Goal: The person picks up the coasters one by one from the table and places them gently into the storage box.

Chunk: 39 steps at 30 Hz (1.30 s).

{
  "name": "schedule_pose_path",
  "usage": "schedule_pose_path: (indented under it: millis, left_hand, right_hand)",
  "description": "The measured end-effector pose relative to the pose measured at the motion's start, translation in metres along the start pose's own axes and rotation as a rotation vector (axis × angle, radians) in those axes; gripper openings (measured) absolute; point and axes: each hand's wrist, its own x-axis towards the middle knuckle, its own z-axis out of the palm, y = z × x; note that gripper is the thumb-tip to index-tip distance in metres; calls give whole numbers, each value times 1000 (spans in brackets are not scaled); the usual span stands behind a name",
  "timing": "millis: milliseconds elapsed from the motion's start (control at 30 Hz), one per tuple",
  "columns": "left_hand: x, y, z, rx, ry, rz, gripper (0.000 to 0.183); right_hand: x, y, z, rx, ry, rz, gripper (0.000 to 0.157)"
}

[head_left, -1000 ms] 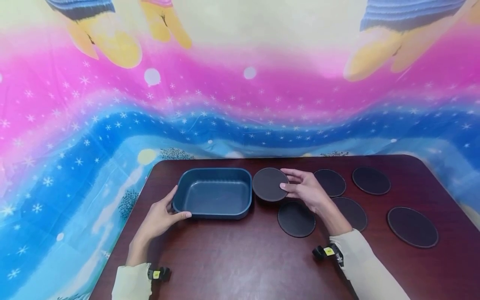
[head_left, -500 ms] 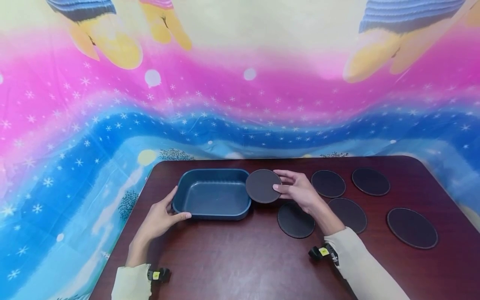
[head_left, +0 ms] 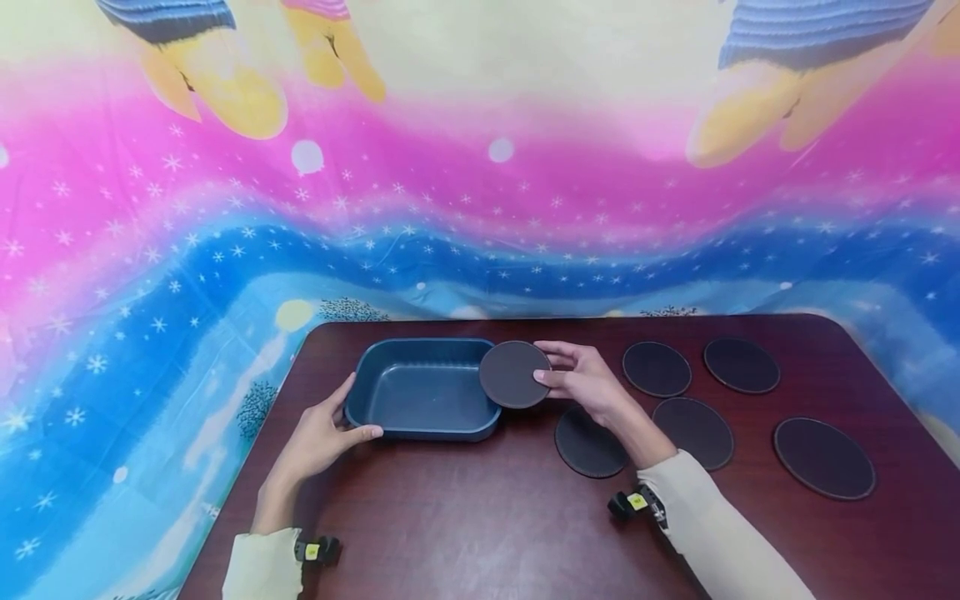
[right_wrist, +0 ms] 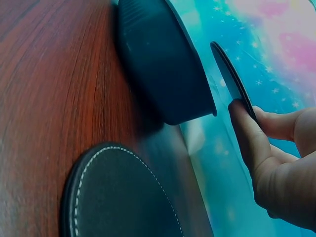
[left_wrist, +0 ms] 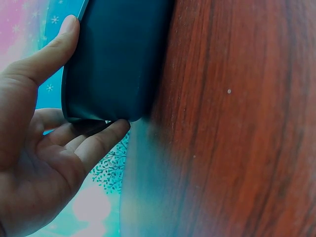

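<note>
My right hand [head_left: 581, 383] pinches a round dark brown coaster [head_left: 512, 375] between thumb and fingers. The coaster is held above the right rim of a deep rectangular dark teal plastic box [head_left: 420, 433] and overlaps it in the head view. From the right wrist, the coaster [right_wrist: 232, 74] appears edge-on, apart from the box wall [right_wrist: 163, 64]. My left hand [head_left: 318, 429] grips the box's left end, thumb at the front corner of the rim. In the left wrist view, the fingers [left_wrist: 98, 143] of that hand lie against the box's end wall.
Several more round coasters lie flat on the dark red wooden table [head_left: 435, 517]: one near coaster [head_left: 588, 442] below my right hand, others [head_left: 656, 369] farther right. White stitching runs round the nearest coaster [right_wrist: 118, 192]. A printed cloth [head_left: 480, 208] hangs behind the table.
My right hand has moved left with the coaster, from beside the box to over its right rim. The left hand and the box have stayed in place.
</note>
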Motion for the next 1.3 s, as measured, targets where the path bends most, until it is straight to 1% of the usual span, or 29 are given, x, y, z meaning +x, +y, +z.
schedule_pose_path:
  millis: [133,433,667,933,1300]
  left_hand:
    - [0,0,0,3,0,1,112]
    - [-1,0,1,6,2,5,112]
    - [0,0,1,2,-3,5,112]
    - [1,1,0,2,-3,0,112]
    - [1,1,1,-1,0,-1,112]
  right_hand:
    - [1,-2,4,0,5,7,62]
    - [4,-4,12,0,-15,16,62]
    - [9,-5,18,21,-18,27,62]
    - [13,-8,27,5,-15,26,62]
    - [16,-11,37,34,-27,35,62]
